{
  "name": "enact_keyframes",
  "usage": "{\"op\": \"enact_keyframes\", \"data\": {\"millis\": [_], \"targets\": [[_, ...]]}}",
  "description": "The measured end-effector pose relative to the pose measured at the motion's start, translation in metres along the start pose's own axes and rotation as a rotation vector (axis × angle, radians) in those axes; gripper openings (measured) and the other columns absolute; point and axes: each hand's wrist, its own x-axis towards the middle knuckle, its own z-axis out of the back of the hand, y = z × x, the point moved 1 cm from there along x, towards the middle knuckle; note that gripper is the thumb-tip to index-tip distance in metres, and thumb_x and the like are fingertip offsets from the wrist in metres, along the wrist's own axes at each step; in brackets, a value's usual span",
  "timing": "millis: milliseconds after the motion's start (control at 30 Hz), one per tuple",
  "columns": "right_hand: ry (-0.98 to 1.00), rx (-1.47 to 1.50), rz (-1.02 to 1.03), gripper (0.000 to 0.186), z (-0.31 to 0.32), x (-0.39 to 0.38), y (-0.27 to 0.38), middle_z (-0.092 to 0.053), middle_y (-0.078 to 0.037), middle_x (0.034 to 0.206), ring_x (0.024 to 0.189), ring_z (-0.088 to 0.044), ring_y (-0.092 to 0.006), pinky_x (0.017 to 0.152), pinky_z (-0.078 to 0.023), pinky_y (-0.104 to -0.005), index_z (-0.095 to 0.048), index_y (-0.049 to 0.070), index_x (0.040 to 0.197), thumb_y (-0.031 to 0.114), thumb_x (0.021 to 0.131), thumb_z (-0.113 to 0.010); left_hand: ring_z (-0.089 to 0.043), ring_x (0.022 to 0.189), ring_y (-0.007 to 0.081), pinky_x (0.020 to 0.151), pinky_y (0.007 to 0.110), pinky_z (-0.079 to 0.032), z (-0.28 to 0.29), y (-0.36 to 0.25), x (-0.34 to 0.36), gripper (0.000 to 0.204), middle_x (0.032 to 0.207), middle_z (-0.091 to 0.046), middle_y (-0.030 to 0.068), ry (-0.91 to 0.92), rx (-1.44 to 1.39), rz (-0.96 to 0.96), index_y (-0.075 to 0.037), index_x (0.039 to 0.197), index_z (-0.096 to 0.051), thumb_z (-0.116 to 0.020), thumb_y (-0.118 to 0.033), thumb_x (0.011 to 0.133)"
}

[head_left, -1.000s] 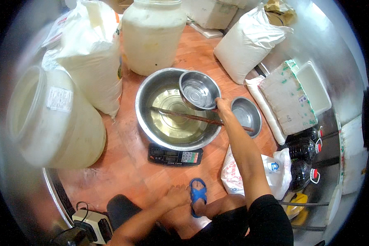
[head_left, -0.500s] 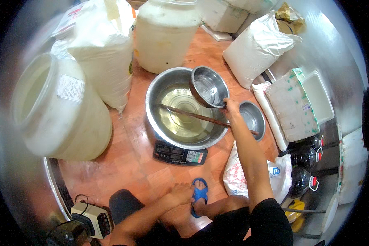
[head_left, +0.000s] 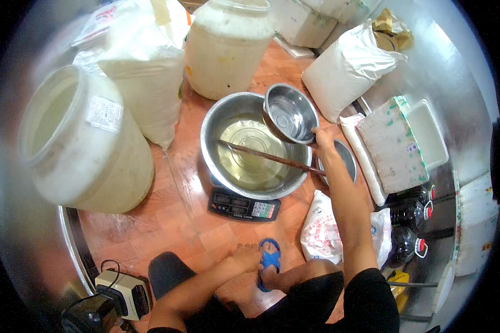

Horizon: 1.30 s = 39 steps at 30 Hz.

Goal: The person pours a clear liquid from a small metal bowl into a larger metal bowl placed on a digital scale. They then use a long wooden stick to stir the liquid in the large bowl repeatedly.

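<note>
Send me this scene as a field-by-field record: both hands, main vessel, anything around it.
Right hand: grips the rim of a small round silver metal bowl
Left hand: low, beside a blue strapped sandal; no held item visible
Main vessel: large round silver metal basin with pale yellow liquid
Across it: long thin brown stick, extending past the right rim
Beneath it: black rectangular digital scale, keypad exposed
Partly hidden: second silver metal bowl, behind right forearm

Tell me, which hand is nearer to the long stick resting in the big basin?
Right. The right hand grips the small bowl by its rim, close to the stick; the left hand is farther off, down beside the blue sandal.
</note>
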Motion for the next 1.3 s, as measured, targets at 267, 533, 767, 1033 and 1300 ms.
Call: {"op": "enact_keyframes", "data": {"millis": [267,533,767,1033,1300], "targets": [[-0.03,-0.433,-0.031,0.021,-0.023,-0.033,-0.03,-0.068,-0.017,0.08,0.064,-0.068,-0.0276,0.047,-0.058,-0.0405,-0.066,-0.013,0.09,0.008,0.088,-0.061,-0.062,0.116,0.0389,0.096,0.057,-0.047,-0.019,0.01,-0.005,0.07,0.127,-0.062,0.0214,-0.019,0.01,0.003,0.0,0.135,-0.052,-0.075,-0.041,0.083],[0.014,-0.864,0.14,0.035,0.001,0.022,-0.076,-0.071,-0.027,0.084,0.071,-0.072,-0.0345,0.063,-0.057,-0.0457,-0.069,-0.014,0.097,0.018,0.086,-0.061,-0.062,0.116,0.0375,0.095,0.057,-0.048,-0.011,0.004,-0.001,0.07,0.125,-0.063,0.0201,-0.056,0.062,-0.031,0.0,0.132,-0.053,-0.075,-0.044,0.083],[0.226,-0.779,0.093,0.036,-0.018,-0.022,-0.074,-0.071,-0.029,0.086,0.082,-0.073,-0.0358,0.067,-0.056,-0.0453,-0.069,-0.015,0.095,0.02,0.085,-0.062,-0.06,0.119,0.0385,0.097,0.057,-0.047,-0.01,0.008,-0.009,0.066,0.128,-0.061,0.0206,-0.029,0.037,-0.038,0.0,0.132,-0.053,-0.073,-0.042,0.085],[0.297,-0.391,-0.16,0.014,-0.004,-0.107,-0.002,-0.064,-0.015,0.07,0.056,-0.066,-0.0248,0.045,-0.053,-0.0398,-0.064,-0.01,0.093,0.003,0.087,-0.061,-0.058,0.121,0.0399,0.099,0.055,-0.046,-0.003,0.006,-0.016,0.066,0.133,-0.059,0.0205,-0.013,-0.011,-0.008,0.001,0.134,-0.053,-0.071,-0.042,0.087],[0.349,-0.028,-0.065,0.016,0.034,-0.106,0.057,-0.069,-0.012,0.086,0.071,-0.068,-0.0205,0.063,-0.056,-0.0335,-0.065,-0.007,0.095,0.008,0.091,-0.063,-0.062,0.116,0.0391,0.094,0.057,-0.049,-0.017,0.009,-0.009,0.068,0.127,-0.062,0.0204,-0.097,0.025,-0.003,-0.002,0.133,-0.056,-0.075,-0.043,0.083]]}}
